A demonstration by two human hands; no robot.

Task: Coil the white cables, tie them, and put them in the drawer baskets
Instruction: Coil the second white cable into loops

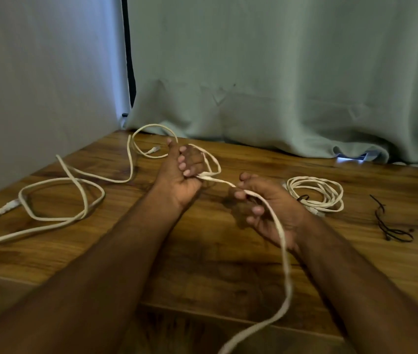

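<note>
My left hand (181,172) grips a small loop of a white cable (286,264) above the wooden table (202,251). My right hand (261,205) pinches the same cable a short way along; from there it hangs down over my palm and off the table's front edge. A second white cable (70,198) lies loose in wide loops on the left. A coiled white cable (316,194), bound with a black tie, rests to the right of my right hand. No drawer baskets are in view.
Several black ties (392,226) lie on the table at the far right. A pale green curtain (279,72) hangs behind the table and bunches on its back edge. A white wall (36,72) stands to the left.
</note>
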